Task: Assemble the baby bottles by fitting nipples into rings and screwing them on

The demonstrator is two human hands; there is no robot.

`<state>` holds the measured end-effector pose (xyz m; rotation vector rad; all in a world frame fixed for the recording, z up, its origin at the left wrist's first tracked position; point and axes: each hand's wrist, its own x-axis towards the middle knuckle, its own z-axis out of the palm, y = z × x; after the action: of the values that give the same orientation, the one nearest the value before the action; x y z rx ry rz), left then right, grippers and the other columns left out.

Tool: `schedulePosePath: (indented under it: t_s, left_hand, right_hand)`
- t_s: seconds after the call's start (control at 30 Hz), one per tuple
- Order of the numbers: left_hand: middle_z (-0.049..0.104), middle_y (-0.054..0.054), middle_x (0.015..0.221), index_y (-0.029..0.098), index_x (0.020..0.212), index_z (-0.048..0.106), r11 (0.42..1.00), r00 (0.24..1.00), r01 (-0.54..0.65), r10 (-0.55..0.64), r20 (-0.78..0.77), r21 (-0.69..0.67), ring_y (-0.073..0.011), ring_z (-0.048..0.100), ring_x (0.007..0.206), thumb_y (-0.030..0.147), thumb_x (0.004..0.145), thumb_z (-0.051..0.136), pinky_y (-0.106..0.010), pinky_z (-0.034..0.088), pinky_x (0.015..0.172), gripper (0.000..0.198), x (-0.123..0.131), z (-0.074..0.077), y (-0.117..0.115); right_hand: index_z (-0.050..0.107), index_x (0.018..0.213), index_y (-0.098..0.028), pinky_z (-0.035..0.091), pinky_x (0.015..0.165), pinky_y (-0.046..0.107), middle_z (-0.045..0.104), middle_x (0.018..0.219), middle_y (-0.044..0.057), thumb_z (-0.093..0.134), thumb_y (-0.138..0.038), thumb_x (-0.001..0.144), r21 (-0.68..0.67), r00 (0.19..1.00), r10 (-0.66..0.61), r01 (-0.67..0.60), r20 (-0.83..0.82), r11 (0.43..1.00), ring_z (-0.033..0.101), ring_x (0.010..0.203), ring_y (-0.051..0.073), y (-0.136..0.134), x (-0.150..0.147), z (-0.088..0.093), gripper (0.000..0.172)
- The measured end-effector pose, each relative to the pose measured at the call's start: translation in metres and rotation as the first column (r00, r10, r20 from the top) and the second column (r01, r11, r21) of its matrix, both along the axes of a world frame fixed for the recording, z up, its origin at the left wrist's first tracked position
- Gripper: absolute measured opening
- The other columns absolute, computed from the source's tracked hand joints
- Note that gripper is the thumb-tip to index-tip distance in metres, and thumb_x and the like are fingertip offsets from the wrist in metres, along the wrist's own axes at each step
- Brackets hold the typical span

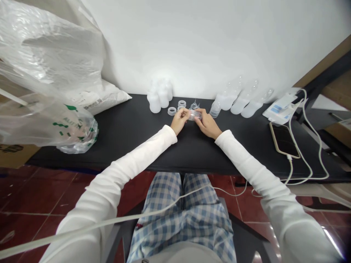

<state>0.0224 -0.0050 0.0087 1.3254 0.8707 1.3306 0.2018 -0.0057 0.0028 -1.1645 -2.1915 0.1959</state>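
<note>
My left hand and my right hand meet at the middle of the black table, both gripping a small clear plastic part. Its exact shape is partly hidden by my fingers. Just beyond my hands stands a clear funnel-shaped piece. Translucent plastic rings lie to the left of it, and another pair is stacked close to my left fingertips. A small translucent plastic cup stands beyond my right hand, with a row of frosted plastic bottles past it. White plastic bottles are grouped at the back left.
The black table runs along a white wall. A large clear plastic bag and a white sack fill the left end. On the right lie a smartphone, white cables and a white packet.
</note>
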Motion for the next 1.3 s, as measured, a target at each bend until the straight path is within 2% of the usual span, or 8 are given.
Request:
schedulePosePath:
  t_s: [0.1,0.2,0.43,0.63,0.8,1.03,1.17,1.3]
  left_hand:
    - [0.060,0.001,0.080,0.020,0.079,0.061,0.994,0.997,0.019,-0.010,-0.078,0.108,-0.0129,0.053,0.078,0.039,0.082,0.079,-0.026,0.040,0.073,0.027,0.001,0.004,-0.005]
    - [0.060,0.000,0.080,0.019,0.076,0.060,0.995,0.994,0.013,-0.003,-0.105,0.097,-0.0133,0.053,0.079,0.034,0.082,0.079,-0.027,0.040,0.077,0.025,0.000,0.005,-0.006]
    - [0.047,0.002,0.068,0.019,0.069,0.049,0.999,1.000,0.008,-0.007,0.017,-0.048,-0.0113,0.044,0.066,0.017,0.085,0.064,-0.024,0.038,0.063,0.022,-0.002,0.003,-0.002]
    - [0.043,0.002,0.063,0.018,0.065,0.042,0.962,0.983,-0.004,0.054,0.175,-0.274,-0.0090,0.041,0.057,0.017,0.091,0.057,-0.024,0.031,0.053,0.030,-0.004,0.004,0.002]
    - [0.047,0.002,0.061,0.018,0.064,0.045,0.958,0.980,0.013,0.045,0.194,-0.287,-0.0099,0.044,0.056,0.020,0.092,0.060,-0.026,0.030,0.053,0.033,-0.004,0.004,0.002]
    - [0.045,0.003,0.060,0.018,0.063,0.045,0.961,0.981,-0.015,0.068,0.182,-0.277,-0.0075,0.043,0.054,0.026,0.092,0.068,-0.023,0.031,0.051,0.037,-0.001,0.001,0.003]
    - [0.045,0.004,0.060,0.017,0.062,0.045,0.966,0.979,-0.026,0.076,0.187,-0.257,-0.0059,0.042,0.053,0.028,0.090,0.070,-0.021,0.031,0.050,0.039,0.000,0.001,0.002]
    - [0.045,0.004,0.060,0.017,0.061,0.043,0.967,0.980,-0.014,0.063,0.186,-0.255,-0.0051,0.042,0.053,0.027,0.090,0.071,-0.020,0.031,0.050,0.042,0.000,0.003,0.000]
  right_hand:
    - [0.054,0.114,-0.021,0.053,0.083,0.043,0.072,0.090,0.009,0.021,-0.070,0.102,-0.121,0.985,-0.043,0.023,-0.167,0.992,0.069,0.082,0.025,0.001,0.001,-0.002,0.060]
    - [0.055,0.109,-0.022,0.054,0.078,0.038,0.070,0.080,0.004,0.031,-0.075,0.099,-0.156,0.966,-0.050,0.010,-0.253,0.988,0.066,0.074,0.022,0.001,0.001,-0.004,0.059]
    - [0.060,0.120,-0.021,0.052,0.083,0.045,0.070,0.101,0.011,0.046,-0.064,0.099,0.088,0.994,-0.076,0.083,-0.084,0.993,0.063,0.085,0.026,0.004,-0.002,-0.004,0.050]
    - [0.063,0.130,-0.026,0.046,0.091,0.047,0.062,0.137,0.015,0.039,-0.018,0.101,0.206,0.946,0.072,-0.142,0.315,0.968,0.059,0.114,0.031,-0.003,0.000,0.008,0.039]
    - [0.065,0.125,-0.028,0.044,0.091,0.045,0.060,0.141,0.011,0.036,-0.003,0.092,0.224,0.940,0.091,-0.172,0.329,0.959,0.056,0.118,0.029,-0.005,0.000,0.009,0.050]
    - [0.059,0.126,-0.021,0.043,0.094,0.046,0.059,0.135,0.016,0.044,-0.025,0.099,0.222,0.970,0.095,-0.146,0.223,0.964,0.056,0.117,0.031,-0.004,-0.002,0.007,0.031]
    - [0.051,0.135,-0.017,0.043,0.094,0.048,0.060,0.131,0.019,0.054,-0.053,0.096,0.160,0.990,0.046,-0.067,0.135,0.985,0.056,0.118,0.035,-0.005,-0.002,0.006,0.054]
    - [0.060,0.117,-0.017,0.043,0.090,0.047,0.069,0.105,0.014,0.039,-0.058,0.102,0.072,0.986,-0.080,0.070,0.146,0.995,0.060,0.096,0.031,-0.002,-0.001,0.004,0.049]
